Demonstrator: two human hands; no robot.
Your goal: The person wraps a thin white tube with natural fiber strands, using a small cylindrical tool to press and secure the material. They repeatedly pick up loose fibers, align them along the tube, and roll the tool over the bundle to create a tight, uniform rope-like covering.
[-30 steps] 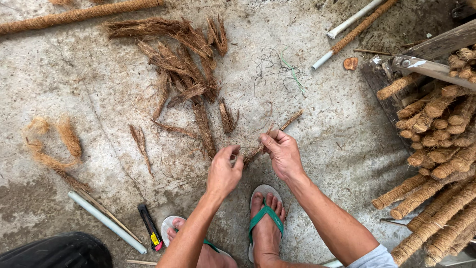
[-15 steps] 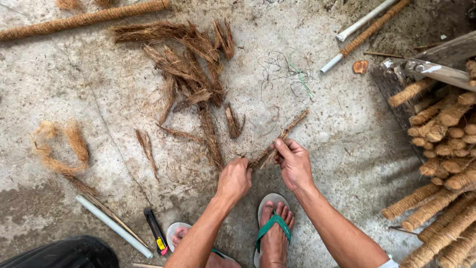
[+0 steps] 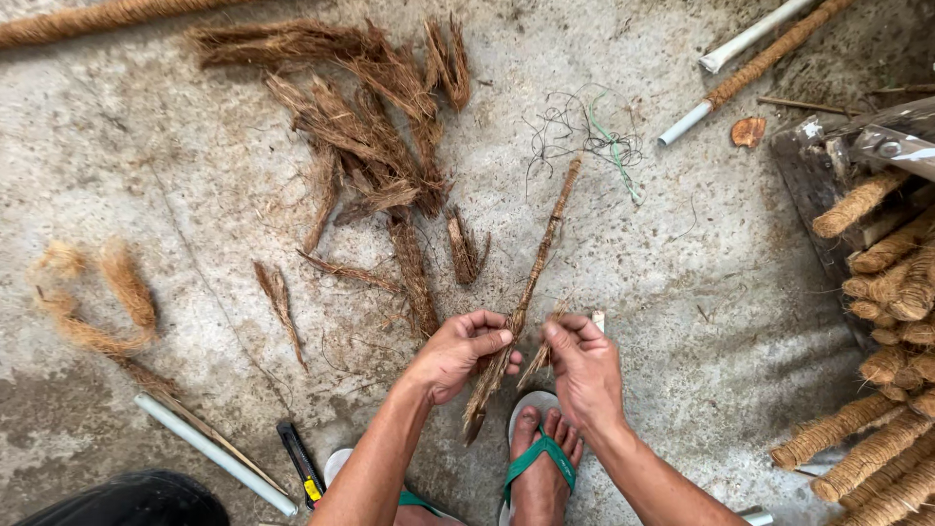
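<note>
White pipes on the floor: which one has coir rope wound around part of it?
The upper-right pipe, bare white only at its lower end; the pipe above it and the lower-left one are unwrapped.

Even, soft daylight, no hard source visible. Concrete floor (image 3: 740, 321) is bright and slightly washed out around the fibre pile (image 3: 370, 146). Shadows under that pile are faint and short. Mild glare on the white pipe (image 3: 209, 450) below-left of it. Focus sharp centre; wide-angle stretching toward the frame edges. No motion blur.
</note>
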